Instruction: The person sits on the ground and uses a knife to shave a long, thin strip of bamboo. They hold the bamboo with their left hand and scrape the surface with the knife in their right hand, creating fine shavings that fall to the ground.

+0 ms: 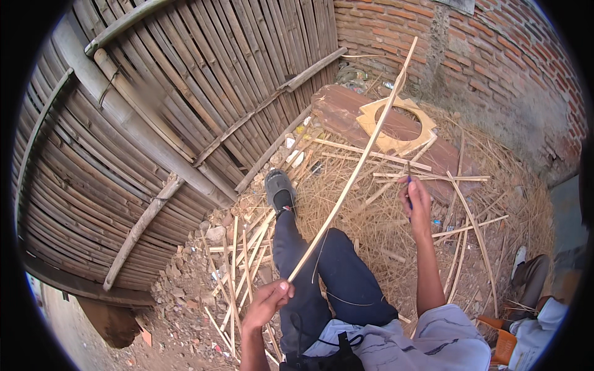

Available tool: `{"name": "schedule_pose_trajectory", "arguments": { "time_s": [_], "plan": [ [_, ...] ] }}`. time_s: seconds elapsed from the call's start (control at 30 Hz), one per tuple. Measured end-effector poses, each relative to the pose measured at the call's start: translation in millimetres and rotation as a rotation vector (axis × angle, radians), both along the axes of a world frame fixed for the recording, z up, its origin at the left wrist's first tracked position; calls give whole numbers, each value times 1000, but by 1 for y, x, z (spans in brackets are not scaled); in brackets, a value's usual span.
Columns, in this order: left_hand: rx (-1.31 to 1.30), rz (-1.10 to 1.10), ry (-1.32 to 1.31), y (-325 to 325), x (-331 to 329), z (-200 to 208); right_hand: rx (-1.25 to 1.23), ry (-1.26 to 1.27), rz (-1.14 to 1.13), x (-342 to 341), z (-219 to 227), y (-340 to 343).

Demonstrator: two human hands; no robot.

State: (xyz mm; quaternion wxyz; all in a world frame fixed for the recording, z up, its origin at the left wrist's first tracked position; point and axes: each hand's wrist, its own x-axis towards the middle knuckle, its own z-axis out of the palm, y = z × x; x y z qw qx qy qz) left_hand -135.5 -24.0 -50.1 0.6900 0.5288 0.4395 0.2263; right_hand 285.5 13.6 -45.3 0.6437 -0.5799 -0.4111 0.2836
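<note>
My left hand is closed round the near end of a long pale bamboo strip. The strip slants up and to the right, away from me, passing over my legs and in front of a flat yellowish piece with a round hole. A thin curl hangs beside the strip near my knee. Closed on a slim dark-blue tool, my right hand is held up to the right of the strip, apart from it. Whether the tool is a pen or a small knife cannot be made out.
A brown board lies under the holed piece. Loose bamboo strips and straw cover the ground. A bamboo wall stands at left, a brick wall at right. Another person's leg shows at lower right.
</note>
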Motion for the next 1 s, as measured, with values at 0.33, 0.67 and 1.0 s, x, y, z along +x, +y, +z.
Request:
{"name": "schedule_pose_trajectory", "arguments": {
  "time_s": [0.33,0.67,1.0],
  "plan": [
    [378,-69,142,4,62,30,212,-713,154,-93,35,-34],
    [568,53,276,1,98,58,269,-756,216,-119,23,-41],
    [686,93,406,-1,104,62,303,-845,200,-121,20,-35]
  ]
}}
